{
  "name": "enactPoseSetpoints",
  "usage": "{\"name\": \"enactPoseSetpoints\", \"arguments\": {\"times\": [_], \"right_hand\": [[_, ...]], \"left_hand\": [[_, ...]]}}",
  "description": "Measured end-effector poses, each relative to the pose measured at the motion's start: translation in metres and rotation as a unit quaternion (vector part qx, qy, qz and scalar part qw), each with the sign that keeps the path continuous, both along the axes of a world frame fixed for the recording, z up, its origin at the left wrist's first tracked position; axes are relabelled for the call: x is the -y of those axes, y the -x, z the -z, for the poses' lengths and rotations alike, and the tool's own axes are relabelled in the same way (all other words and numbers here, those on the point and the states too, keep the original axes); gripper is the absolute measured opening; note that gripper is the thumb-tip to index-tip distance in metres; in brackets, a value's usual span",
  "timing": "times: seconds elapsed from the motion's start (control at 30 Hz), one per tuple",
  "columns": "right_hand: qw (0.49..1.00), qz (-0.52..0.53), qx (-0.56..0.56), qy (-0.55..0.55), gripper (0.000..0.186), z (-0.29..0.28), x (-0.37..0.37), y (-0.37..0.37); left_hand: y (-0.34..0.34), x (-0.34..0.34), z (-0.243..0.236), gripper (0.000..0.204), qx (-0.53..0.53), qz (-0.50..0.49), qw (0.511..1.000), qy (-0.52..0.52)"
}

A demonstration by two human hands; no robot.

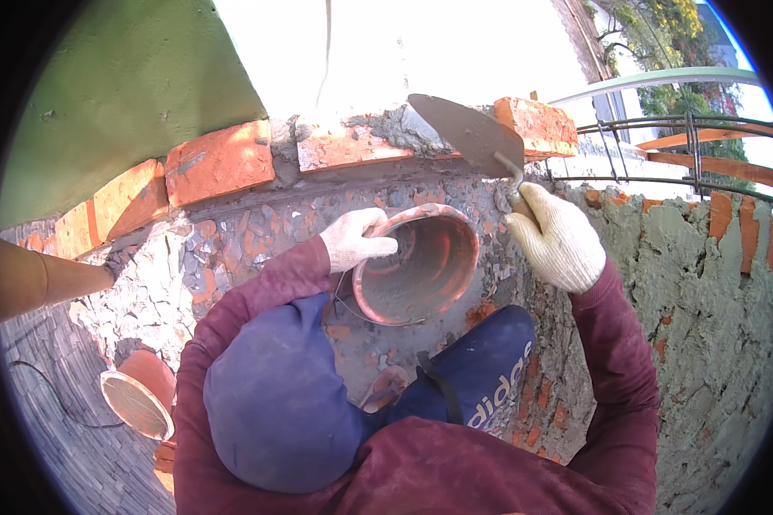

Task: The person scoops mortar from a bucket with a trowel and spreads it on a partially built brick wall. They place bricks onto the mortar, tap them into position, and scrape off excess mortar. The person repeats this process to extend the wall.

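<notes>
My left hand (355, 241), in a pale knit glove, grips the rim of a round orange bucket (465, 232) that tilts toward me. Grey mortar (408, 292) coats the bucket's inside. In my gloved right hand (563, 242) is the handle of a trowel (468, 129). Its broad grey blade lies over the row of bricks, covering part of the mortar there. Beside the blade sits an orange brick (537, 127) at the right end of the row. Another brick (352, 148) lies left of the blade, with wet mortar (404, 129) against it.
More bricks (219, 161) run left along a green wall (137, 94). A second bucket (142, 396) lies tipped at lower left, near a brown pipe (43, 279). Steel reinforcing bars (696, 154) stick out at the right, above a rough mortar-smeared brick wall (696, 326).
</notes>
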State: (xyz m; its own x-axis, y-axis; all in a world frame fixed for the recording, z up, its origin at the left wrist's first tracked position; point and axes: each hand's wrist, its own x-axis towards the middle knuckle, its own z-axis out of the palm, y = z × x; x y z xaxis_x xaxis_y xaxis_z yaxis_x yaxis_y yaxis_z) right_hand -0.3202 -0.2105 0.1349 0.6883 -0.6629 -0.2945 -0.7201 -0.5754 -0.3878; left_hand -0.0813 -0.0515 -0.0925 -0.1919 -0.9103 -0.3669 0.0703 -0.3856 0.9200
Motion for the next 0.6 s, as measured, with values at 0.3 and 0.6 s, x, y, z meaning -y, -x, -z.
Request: {"name": "enactPoseSetpoints", "arguments": {"times": [0.3, 0.6], "right_hand": [[0.914, -0.259, -0.292, 0.11, 0.007, 0.065, 0.167, -0.135], [0.945, -0.269, -0.056, 0.178, 0.031, -0.051, 0.102, -0.063]], "left_hand": [[0.003, 0.002, -0.002, 0.03, 0.026, 0.024, 0.999, 0.031], [0.003, -0.01, -0.007, 0.029, 0.059, -0.009, 0.998, 0.017]]}}
